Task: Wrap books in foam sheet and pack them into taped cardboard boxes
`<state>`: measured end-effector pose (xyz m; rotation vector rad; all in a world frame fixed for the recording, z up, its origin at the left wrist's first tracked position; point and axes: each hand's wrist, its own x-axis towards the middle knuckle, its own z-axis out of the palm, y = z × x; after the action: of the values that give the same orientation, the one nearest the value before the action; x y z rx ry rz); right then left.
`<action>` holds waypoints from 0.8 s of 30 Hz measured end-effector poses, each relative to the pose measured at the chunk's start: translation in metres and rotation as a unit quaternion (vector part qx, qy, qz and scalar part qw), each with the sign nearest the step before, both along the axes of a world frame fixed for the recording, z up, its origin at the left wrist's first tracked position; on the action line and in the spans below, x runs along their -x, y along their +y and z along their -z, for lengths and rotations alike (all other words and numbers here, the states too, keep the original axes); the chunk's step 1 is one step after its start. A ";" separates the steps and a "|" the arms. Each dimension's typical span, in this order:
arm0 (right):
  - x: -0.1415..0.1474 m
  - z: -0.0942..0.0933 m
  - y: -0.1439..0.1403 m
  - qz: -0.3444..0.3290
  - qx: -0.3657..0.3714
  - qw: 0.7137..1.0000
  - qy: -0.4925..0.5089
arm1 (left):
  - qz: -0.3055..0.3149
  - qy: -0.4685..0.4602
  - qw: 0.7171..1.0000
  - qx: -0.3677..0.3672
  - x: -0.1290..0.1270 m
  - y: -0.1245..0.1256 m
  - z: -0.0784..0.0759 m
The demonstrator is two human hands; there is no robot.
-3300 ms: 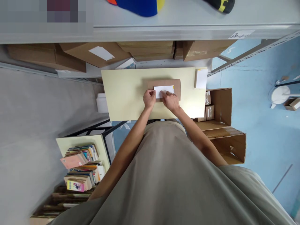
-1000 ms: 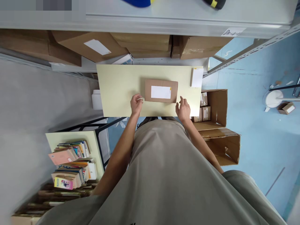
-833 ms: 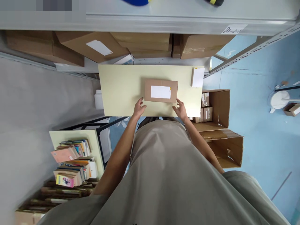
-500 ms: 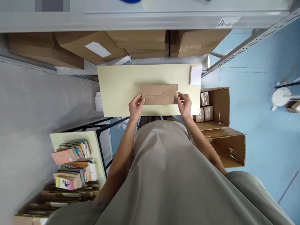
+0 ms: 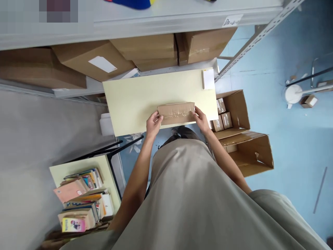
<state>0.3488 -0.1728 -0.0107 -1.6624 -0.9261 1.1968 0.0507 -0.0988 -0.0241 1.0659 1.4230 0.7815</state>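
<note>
A long brown cardboard box is held between my two hands, over the front part of a pale yellow tabletop. Clear tape runs along the side of the box that faces me. My left hand grips its left end, with the thumb at the lower corner. At the other end, my right hand closes on the right edge, thumb in front and fingers behind. Whether the underside touches the table, I cannot tell. A white pad or small box lies at the table's far right corner.
A metal shelf with large cardboard cartons stands behind the table. To the right, an open carton contains several small boxes, beside another open carton. Books are stacked at lower left, and a white container stands left of the table.
The box has tilted in my hands, so its top edge now shows, and it has come nearer the table's front edge. My view has turned and shifted slightly.
</note>
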 end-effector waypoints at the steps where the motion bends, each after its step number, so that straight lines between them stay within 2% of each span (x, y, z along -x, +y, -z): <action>1: 0.003 -0.004 -0.009 0.010 -0.003 1.000 0.003 | -0.006 -0.004 1.000 -0.002 0.000 -0.006 -0.002; 4: 0.009 -0.013 -0.038 0.037 0.001 0.999 0.006 | -0.022 -0.014 1.000 0.000 -0.003 -0.024 -0.003; 8: 0.007 -0.021 -0.079 0.065 0.020 0.998 -0.001 | -0.012 -0.012 1.000 0.017 -0.017 -0.043 0.000; 13: 0.007 -0.020 -0.111 0.072 0.040 0.997 0.008 | 0.016 0.013 0.999 0.025 -0.023 -0.052 0.003; 16: 0.013 -0.015 -0.114 0.049 0.047 0.997 0.022 | 0.014 0.042 0.999 0.025 -0.019 -0.052 0.003; 20: 0.015 -0.013 -0.103 0.015 0.051 0.998 0.012 | -0.011 0.089 0.996 0.027 -0.025 -0.047 0.002; 24: -0.013 -0.020 -0.086 -0.013 0.050 0.999 0.012 | -0.021 0.140 0.990 0.012 -0.049 -0.038 -0.003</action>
<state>0.3613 -0.2592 0.0092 -1.7158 -0.8876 1.2978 0.0998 -0.1370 -0.0209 1.1637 1.6923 0.6609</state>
